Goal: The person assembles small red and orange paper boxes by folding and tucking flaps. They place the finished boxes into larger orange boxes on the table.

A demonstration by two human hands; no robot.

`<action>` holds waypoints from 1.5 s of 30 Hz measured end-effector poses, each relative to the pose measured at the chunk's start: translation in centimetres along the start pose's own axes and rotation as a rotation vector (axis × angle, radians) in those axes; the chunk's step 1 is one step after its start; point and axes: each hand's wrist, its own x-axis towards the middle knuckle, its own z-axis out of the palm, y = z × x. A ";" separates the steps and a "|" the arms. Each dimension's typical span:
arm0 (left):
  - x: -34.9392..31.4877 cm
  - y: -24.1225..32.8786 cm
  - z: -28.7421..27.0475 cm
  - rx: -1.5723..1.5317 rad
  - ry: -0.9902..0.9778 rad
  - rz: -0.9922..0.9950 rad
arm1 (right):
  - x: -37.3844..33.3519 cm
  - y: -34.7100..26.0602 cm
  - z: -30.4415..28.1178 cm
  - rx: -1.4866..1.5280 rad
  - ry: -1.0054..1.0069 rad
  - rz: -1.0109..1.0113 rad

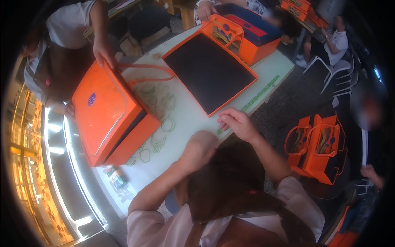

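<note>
Flat, seemingly for steadiness, the orange-rimmed black panel (210, 72) was laid near the loosely closed right hand (239, 124), while the left hand (199, 147)'s grip couldn't be told.

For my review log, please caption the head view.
Left hand and right hand near a black, orange-rimmed panel on a pale table, large orange box at left.
</note>
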 end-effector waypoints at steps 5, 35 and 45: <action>4.4 1.9 3.8 -0.071 -0.101 0.081 | 1.0 -5.2 -1.4 -0.038 0.004 -0.103; 7.3 0.2 9.4 -0.076 -0.150 0.065 | 19.7 -15.4 32.5 -1.378 -0.543 -0.170; 7.2 0.5 8.7 -0.045 -0.268 0.083 | 21.5 -14.9 31.1 -0.794 -0.430 -0.199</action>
